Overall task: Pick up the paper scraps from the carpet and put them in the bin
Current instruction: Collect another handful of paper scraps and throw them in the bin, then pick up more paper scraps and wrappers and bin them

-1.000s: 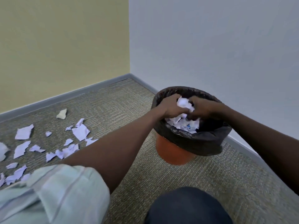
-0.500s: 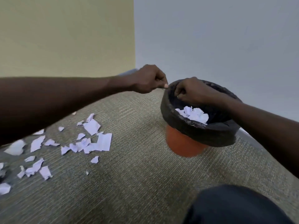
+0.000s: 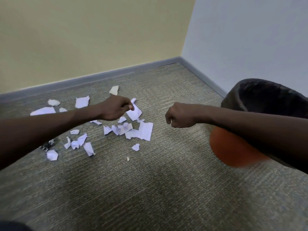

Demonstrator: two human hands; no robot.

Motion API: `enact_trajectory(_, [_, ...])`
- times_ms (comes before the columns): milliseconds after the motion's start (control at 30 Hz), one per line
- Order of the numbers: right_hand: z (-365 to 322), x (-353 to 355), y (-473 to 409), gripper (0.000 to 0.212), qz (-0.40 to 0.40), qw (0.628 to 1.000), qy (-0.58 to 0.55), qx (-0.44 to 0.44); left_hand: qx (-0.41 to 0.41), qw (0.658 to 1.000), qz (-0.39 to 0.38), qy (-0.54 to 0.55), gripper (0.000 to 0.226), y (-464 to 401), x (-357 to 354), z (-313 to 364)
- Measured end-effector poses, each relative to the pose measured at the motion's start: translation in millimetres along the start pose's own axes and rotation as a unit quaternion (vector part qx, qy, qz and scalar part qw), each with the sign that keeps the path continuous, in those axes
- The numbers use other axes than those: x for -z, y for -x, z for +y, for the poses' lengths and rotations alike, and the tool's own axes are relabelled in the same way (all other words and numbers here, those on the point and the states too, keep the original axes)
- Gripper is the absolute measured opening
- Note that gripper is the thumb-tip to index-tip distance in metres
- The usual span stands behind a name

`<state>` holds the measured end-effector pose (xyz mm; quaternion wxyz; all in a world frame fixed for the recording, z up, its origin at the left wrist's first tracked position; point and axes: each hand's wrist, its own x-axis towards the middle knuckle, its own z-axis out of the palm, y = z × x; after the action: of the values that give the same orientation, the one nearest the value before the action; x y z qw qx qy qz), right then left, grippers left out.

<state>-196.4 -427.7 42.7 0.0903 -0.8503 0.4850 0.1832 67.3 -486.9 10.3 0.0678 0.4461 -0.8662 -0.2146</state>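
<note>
Head view, near to far: bare carpet (image 3: 150, 189) fills the foreground. Past it, both forearms reach in from either side, hands above the floor. Left hand (image 3: 115, 108) is curled, thumb against the fingers, over the far side of the scrap pile; a larger scrap (image 3: 135, 112) sits right at its fingertips, but can't tell if it's pinched or just lying on the carpet behind. Right hand (image 3: 179, 115) is a loose fist, fingers curled under; something small and pale shows at them, too small to identify. Scraps (image 3: 116, 129) are scattered on the carpet under and beyond the left arm, biggest sheet (image 3: 144, 130) between the two hands, a few stray bits nearer. Bin (image 3: 233, 150) is at the right edge: orange body, black liner (image 3: 260, 95), partly behind the right forearm, inside not visible. Behind: grey skirting (image 3: 100, 77), yellow wall (image 3: 83, 39), and white wall (image 3: 250, 39) meeting in the corner.
</note>
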Motion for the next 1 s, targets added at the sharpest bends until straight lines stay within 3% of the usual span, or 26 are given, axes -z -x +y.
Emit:
enact_trajectory(167, [-39,-19,-57,0.031,-0.023,1.000,-0.014,-0.001,0.119,0.985,0.103,0.077,0.033,48,-55,-84])
enact_trajectory(233, [-57,-39,-76,0.040,-0.017,0.998,-0.052,-0.018,0.206,0.969,0.128,0.054,0.059,70,-82,-110])
enact_trajectory(333, [-86,-89,-102,0.059,-0.031,0.988,-0.136,-0.073,0.347,0.934,0.084,0.002,0.104,103,-117,-138])
enact_trajectory(433, [-114,-132,-118,0.076,-0.033,0.971,-0.208,-0.113,0.357,0.932,0.057,-0.008,0.124,121,-144,-157])
enact_trajectory(500, [-127,-150,-124,0.077,-0.002,0.966,-0.231,-0.120,0.333,0.942,0.046,-0.005,0.117,125,-157,-167])
enact_trajectory(600, [-134,-167,-128,0.056,0.062,0.952,-0.279,-0.110,0.283,0.957,0.043,-0.056,0.101,131,-178,-180])
enact_trajectory(733, [-130,-174,-131,0.014,0.124,0.932,-0.332,-0.069,0.215,0.947,0.237,-0.007,0.035,130,-179,-175])
enact_trajectory(767, [-128,-174,-132,0.008,0.141,0.926,-0.345,-0.061,0.200,0.942,0.268,-0.016,0.029,127,-177,-175])
enact_trajectory(867, [-120,-164,-132,0.005,0.230,0.886,-0.391,-0.097,0.191,0.944,0.270,-0.013,0.027,119,-173,-180])
enact_trajectory(933, [-107,-155,-133,0.006,0.308,0.848,-0.401,-0.158,0.189,0.942,0.275,0.031,0.028,111,-173,-177])
enact_trajectory(1000, [-88,-147,-135,0.009,0.336,0.825,-0.393,-0.229,0.175,0.935,0.300,0.072,0.027,95,-169,-166])
